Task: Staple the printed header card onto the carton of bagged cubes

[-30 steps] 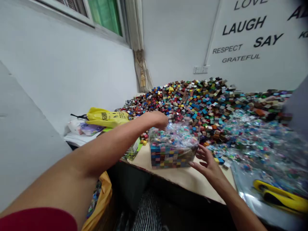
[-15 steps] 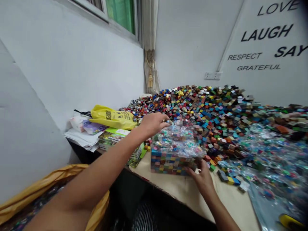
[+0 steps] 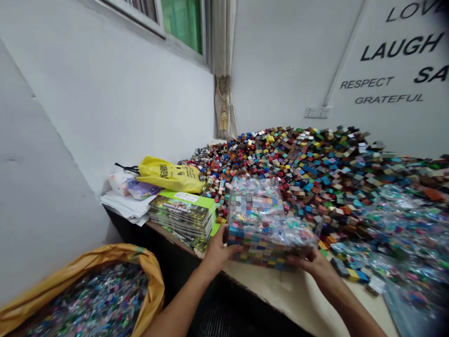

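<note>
A clear plastic box sits near the table's front edge. Small coloured cubes show in rows through its front side, with shiny clear packets of small pieces on top. At its left front corner my left hand grips it, thumb along the front. My right hand is closed around the lower right end, some fingers hidden behind it. Whether the box is slightly lifted off the table, I cannot tell.
A big heap of coloured cubes lies behind the box. Clear packets are spread at right. Stacked booklets, a yellow bag and white papers lie at left. An orange sack full of packets stands below the table's edge.
My left hand has come down from above the box's far left side to its left front corner. My right hand stays at the right end. The view has shifted slightly.
</note>
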Motion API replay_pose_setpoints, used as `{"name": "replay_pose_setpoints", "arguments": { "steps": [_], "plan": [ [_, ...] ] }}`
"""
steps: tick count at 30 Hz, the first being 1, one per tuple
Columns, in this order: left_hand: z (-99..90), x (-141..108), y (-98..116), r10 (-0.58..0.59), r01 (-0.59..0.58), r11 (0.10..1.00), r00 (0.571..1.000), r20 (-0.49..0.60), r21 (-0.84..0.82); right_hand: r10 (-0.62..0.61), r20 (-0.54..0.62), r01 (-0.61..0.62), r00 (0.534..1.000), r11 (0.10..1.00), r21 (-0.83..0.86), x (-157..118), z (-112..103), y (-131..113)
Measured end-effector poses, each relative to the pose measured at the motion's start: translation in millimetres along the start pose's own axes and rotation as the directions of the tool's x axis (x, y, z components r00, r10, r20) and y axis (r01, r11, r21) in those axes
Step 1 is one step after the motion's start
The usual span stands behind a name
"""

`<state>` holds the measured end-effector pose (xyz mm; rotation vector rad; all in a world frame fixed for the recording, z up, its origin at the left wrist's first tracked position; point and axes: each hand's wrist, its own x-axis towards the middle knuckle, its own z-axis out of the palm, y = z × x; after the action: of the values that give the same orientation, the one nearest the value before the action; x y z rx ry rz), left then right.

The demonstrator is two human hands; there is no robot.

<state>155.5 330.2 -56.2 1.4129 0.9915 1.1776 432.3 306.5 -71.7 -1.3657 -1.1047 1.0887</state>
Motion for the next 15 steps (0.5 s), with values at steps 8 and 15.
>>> {"name": "replay_pose_setpoints", "arguments": {
  "steps": [8, 15],
  "plan": [
    [52.5, -9.4, 5.2, -0.088, 0.096, 0.995, 0.971, 0.221, -0.025, 0.057, -0.097, -0.066, 0.994, 0.993, -0.095, -50.8, -71.4, 4.0],
    [89.8, 3.4, 56.5, -0.087, 0.139, 0.981, 0.939, 0.333, -0.136, -0.159, -0.148, 0.151, 0.976, 0.987, -0.062, -77.6, -106.6, -35.8]
  ]
}}
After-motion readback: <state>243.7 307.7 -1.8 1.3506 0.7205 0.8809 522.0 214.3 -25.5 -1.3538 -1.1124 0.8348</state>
